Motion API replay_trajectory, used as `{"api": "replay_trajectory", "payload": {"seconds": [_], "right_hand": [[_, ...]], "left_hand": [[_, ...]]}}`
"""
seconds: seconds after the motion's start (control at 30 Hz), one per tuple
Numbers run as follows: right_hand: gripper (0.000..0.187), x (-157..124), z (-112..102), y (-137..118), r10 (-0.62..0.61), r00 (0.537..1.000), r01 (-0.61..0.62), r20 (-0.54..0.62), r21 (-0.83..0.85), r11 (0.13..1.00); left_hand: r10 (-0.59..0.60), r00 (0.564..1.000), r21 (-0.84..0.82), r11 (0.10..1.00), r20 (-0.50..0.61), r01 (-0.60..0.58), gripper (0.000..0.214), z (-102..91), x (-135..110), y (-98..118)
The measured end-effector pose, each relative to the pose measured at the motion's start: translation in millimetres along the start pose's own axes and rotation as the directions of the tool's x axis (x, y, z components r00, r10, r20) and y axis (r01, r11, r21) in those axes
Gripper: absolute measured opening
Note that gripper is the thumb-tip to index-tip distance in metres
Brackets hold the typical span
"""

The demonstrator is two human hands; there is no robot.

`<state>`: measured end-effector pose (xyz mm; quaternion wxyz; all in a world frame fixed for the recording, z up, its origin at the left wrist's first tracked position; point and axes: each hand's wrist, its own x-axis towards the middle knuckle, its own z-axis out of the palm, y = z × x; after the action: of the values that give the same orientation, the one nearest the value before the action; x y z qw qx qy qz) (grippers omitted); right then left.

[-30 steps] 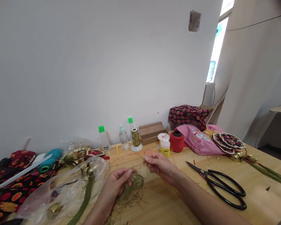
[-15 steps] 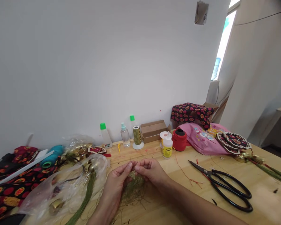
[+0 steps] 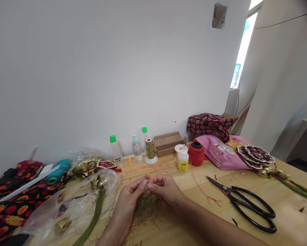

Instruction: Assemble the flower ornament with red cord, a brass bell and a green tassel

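Note:
My left hand (image 3: 130, 201) and my right hand (image 3: 163, 187) meet fingertip to fingertip above a loose tangle of thin olive-green thread (image 3: 145, 210) on the wooden table (image 3: 199, 218). Both hands are closed in a pinch on strands of that thread. The tangle lies partly under my hands and spreads toward me. A clear plastic bag (image 3: 74, 201) with brass bells and green tassels lies just left of my left hand.
Black scissors (image 3: 245, 204) lie at the right. Along the wall stand green-capped bottles (image 3: 115, 149), a gold thread spool (image 3: 150, 149), a cardboard box (image 3: 168, 144), a glue bottle (image 3: 182, 163) and a red spool (image 3: 196, 153). Patterned cloth (image 3: 7, 205) covers the left; a pink bag (image 3: 220, 152) lies right.
My right hand came in from the right and down to meet my left hand over the thread tangle. The view shifted slightly left.

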<state>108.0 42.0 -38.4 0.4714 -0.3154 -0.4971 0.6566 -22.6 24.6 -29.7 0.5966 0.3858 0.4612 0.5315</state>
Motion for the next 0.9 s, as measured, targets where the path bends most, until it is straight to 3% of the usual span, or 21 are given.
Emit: {"api": "replay_trajectory", "payload": {"seconds": [0.13,0.2,0.3,0.4,0.47,0.57,0.7,0.8,0.9], "right_hand": [[0.019,-1,-2,8,-0.025,1.000,0.022,-0.011,-0.265,0.964],[0.009,-3,-3,9,-0.042,0.999,0.030,-0.012,-0.499,0.866],[0.006,-7,-5,4,-0.082,0.997,0.061,0.010,-0.759,0.649],[0.008,-10,-11,-4,-0.104,0.995,0.058,0.006,-0.858,0.510],[0.011,-10,-16,-9,-0.120,0.993,0.047,-0.011,-0.878,0.476],[0.011,-7,-22,-14,-0.242,0.970,0.117,-0.011,-0.853,0.509],[0.015,-4,-21,-15,-0.416,0.908,0.260,-0.041,-0.724,0.639],[0.009,-2,-16,-13,-0.414,0.909,0.316,-0.051,-0.564,0.763],[0.019,-2,-11,-9,-0.352,0.935,0.310,-0.030,-0.408,0.859]], "left_hand": [[0.118,0.979,-0.153,0.978,-0.164,-0.143,0.020,-6.6,0,13],[0.163,0.948,-0.239,0.943,-0.271,-0.231,0.013,-12.5,0,23],[0.215,0.892,-0.274,0.900,-0.398,-0.339,0.007,-23.1,2,35],[0.237,0.867,-0.296,0.872,-0.438,-0.389,0.011,-31.4,4,42],[0.221,0.883,-0.346,0.859,-0.413,-0.377,0.016,-32.9,5,42],[0.156,0.929,-0.401,0.869,-0.335,-0.291,0.022,-27.4,5,37],[0.028,0.991,-0.337,0.939,-0.134,-0.072,0.011,-13.3,3,21],[-0.052,0.998,-0.247,0.967,0.027,0.057,0.006,-6.3,1,12],[-0.071,0.988,-0.194,0.976,0.140,0.098,0.011,-4.3,-3,8]]}}
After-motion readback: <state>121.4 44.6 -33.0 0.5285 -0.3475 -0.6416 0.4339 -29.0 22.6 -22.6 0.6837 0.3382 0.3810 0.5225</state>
